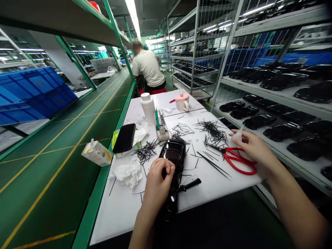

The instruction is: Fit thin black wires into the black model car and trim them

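Observation:
A glossy black model car [174,154] lies lengthwise near the table's front edge, its near end jutting past that edge. My left hand [159,176] rests over its left side, fingers curled and closed against it; whatever sits under the fingers is hidden. On the right, my right hand [250,142] pinches a small whitish squeeze bottle [236,136] with a thin nozzle pointing up. Just below that hand lie red-handled scissors [240,160]. Dark tweezers [214,164] are left of the scissors. A black-handled tool [190,185] lies against the car's right side.
Thin black strips [212,131] lie in piles. Crumpled tissue [129,173], a phone [125,138], a drink carton [97,153], a white bottle [147,109] and a lidded mug [182,101] stand around. Left runs a green conveyor [77,138]; right, racks [259,93] of black car bodies. A person [149,67] sits ahead.

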Demonstrator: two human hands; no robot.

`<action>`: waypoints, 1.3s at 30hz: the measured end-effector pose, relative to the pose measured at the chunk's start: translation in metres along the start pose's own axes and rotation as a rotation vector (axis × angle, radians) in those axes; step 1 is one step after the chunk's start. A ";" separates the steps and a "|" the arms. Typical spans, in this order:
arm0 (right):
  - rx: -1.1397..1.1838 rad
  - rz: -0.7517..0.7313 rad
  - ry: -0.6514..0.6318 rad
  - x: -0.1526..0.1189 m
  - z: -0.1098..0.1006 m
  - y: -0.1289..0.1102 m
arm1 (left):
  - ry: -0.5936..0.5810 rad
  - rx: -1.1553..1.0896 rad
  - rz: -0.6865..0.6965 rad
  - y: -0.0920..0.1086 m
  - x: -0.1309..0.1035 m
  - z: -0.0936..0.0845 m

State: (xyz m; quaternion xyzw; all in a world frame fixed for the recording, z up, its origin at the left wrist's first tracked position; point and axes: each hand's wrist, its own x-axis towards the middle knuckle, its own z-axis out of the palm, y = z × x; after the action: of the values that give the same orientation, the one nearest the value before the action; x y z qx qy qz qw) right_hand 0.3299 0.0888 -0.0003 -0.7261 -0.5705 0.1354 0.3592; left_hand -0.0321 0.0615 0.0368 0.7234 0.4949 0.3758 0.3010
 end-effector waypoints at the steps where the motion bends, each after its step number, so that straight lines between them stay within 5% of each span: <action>1: -0.010 0.010 -0.019 0.006 0.002 0.008 | -0.007 0.010 0.006 0.002 0.001 0.000; 7: -0.137 0.049 -0.027 0.019 0.010 0.023 | -0.128 0.158 0.084 0.019 0.007 0.004; 11: -0.217 0.046 0.071 -0.005 0.009 0.010 | -0.152 0.133 0.047 0.021 0.009 0.009; 16: -0.144 -0.197 -0.246 -0.059 0.032 -0.024 | -0.118 0.055 0.000 0.026 0.012 0.016; 21: -0.065 -0.292 -0.373 -0.067 0.035 -0.046 | -0.096 0.038 -0.047 0.029 0.010 0.019; 29: 0.864 -0.080 -0.412 -0.067 0.034 -0.098 | -0.085 0.015 -0.107 0.024 0.005 0.019; 39: 0.833 -0.103 -0.404 -0.069 0.053 -0.109 | -0.085 0.005 -0.099 0.023 0.005 0.020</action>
State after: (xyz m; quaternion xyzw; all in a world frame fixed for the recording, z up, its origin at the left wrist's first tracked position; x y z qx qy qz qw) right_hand 0.1962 0.0547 0.0216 -0.4498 -0.5615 0.4737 0.5079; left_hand -0.0034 0.0570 0.0461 0.7141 0.5179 0.3281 0.3380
